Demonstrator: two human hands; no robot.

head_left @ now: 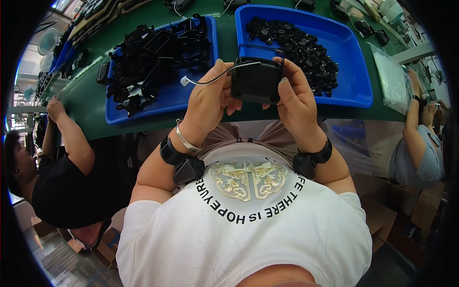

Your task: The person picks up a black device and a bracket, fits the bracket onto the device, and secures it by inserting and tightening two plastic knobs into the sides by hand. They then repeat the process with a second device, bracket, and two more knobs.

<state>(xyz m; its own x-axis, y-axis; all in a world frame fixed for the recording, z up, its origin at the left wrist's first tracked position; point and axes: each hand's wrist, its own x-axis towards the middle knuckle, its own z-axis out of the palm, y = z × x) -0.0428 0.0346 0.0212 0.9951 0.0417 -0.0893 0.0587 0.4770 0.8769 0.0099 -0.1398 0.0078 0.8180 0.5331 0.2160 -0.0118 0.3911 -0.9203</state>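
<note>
Between my two hands, above the near edge of the table, is a black plastic housing (256, 82) with rounded corners. A thin cable, part black and part white, runs from its top and ends in a small white connector (184, 81) over my left wrist. My left hand (210, 93) grips the housing's left side, fingers curled beneath it. My right hand (297, 95) closes on the right side, thumb along the edge and fingers behind. A clear strip or flap stands at the housing's far edge. What lies under the housing is hidden.
A blue tray (213, 36) heaped with black plastic brackets stands at the left. Another blue tray (356, 71) holds many small black round parts. A clear plastic bag (389, 71) lies to its right on the green table (158, 12). Co-workers sit on both sides.
</note>
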